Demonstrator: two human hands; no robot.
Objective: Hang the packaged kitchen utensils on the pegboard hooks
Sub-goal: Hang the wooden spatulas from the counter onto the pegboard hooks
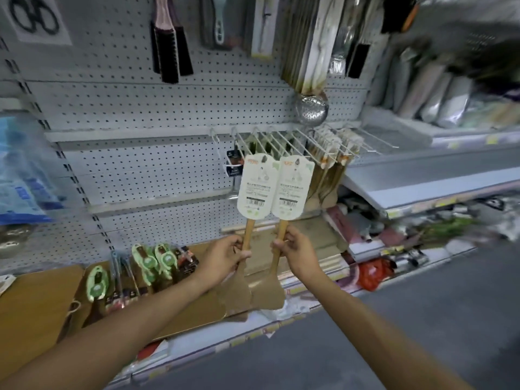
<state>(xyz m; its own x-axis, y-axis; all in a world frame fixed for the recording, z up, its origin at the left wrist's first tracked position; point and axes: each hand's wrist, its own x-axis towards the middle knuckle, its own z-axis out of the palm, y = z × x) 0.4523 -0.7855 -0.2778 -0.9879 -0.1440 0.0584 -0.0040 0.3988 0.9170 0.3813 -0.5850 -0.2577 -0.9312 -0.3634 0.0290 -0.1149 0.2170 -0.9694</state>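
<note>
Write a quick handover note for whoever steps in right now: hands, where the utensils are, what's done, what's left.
Left hand grips the handle of one carded wooden spatula; right hand grips a second wooden spatula, cards up, just below the white wire pegboard hooks.
Done: similar wooden utensils already hang on the right-hand hooks.
Left: hang both spatulas; green-carded utensils wait on the shelf below.

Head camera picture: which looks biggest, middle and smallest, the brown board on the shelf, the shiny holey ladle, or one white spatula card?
1. Brown board, biggest by far, though it is nearer the camera.
2. White spatula card in the left hand.
3. Shiny ladle bowl, smallest; it hangs farther back, so its true size is unsure.
</note>
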